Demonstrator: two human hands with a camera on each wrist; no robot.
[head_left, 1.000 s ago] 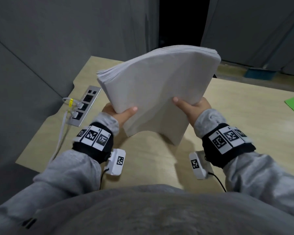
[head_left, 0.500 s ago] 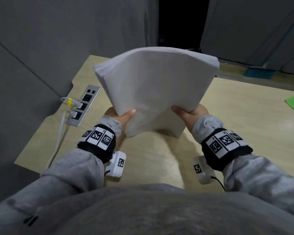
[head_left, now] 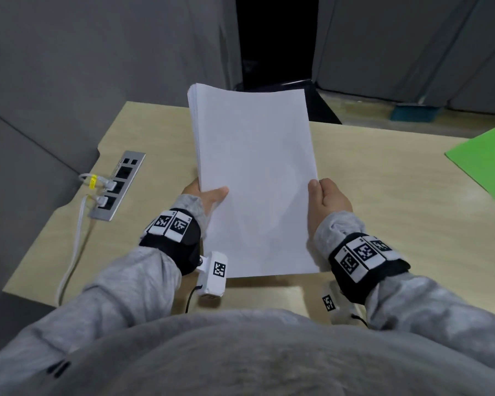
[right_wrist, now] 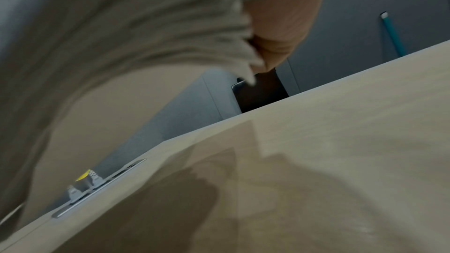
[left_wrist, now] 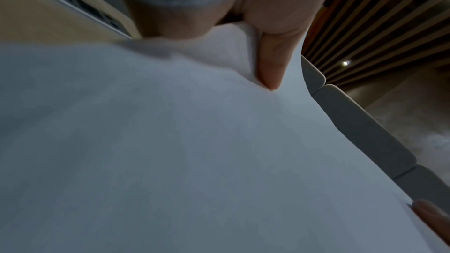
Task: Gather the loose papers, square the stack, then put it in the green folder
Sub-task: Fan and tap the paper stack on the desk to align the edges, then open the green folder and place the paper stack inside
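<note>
A thick stack of white paper (head_left: 255,181) is held above the desk, its long side pointing away from me, its edges roughly even. My left hand (head_left: 206,195) grips its left edge, thumb on top and fingers hidden underneath. My right hand (head_left: 326,195) grips the right edge the same way. In the left wrist view the thumb (left_wrist: 270,61) presses into the top sheet of the stack (left_wrist: 170,151). The right wrist view shows the stack's underside (right_wrist: 121,36) bending over the desk. The green folder (head_left: 486,164) lies flat at the desk's right edge, partly out of frame.
The light wooden desk (head_left: 397,212) has a metal socket panel (head_left: 117,187) at the left with white cables plugged in. Grey partition walls stand behind and to the left. A teal object (head_left: 415,112) sits on the floor beyond the desk.
The stack was bent, fanned and turned crosswise; now it is flat, turned lengthwise and lowered toward me. Both hands have shifted to its side edges. The view has swung right, showing more folder.
</note>
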